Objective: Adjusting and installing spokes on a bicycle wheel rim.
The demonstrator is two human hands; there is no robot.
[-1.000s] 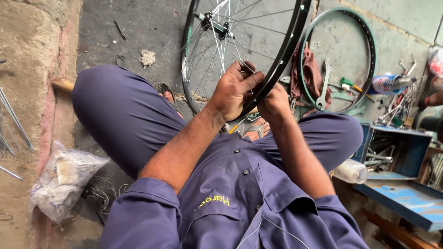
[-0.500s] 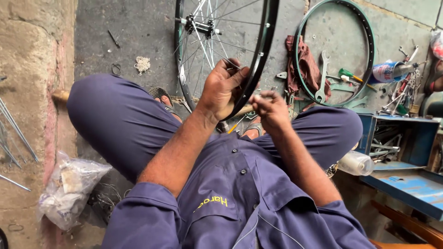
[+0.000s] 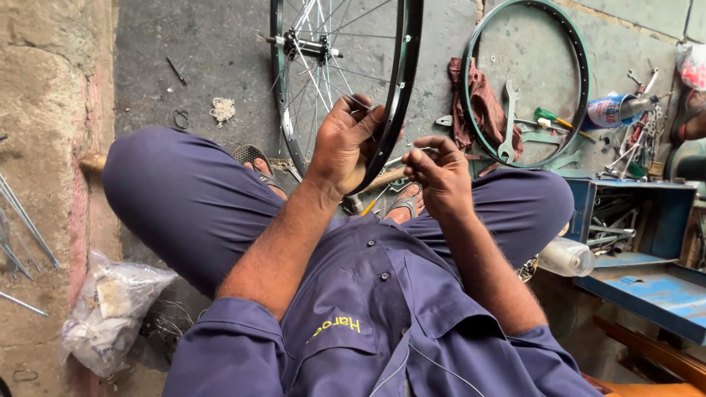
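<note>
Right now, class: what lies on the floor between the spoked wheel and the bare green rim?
In the head view, a reddish rag lies between the spoked wheel and the green rim.

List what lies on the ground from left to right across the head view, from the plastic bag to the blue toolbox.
Plastic bag → spoked wheel held at the rim by the left hand → right hand → reddish rag → bare green rim → spray can → blue toolbox.
</note>
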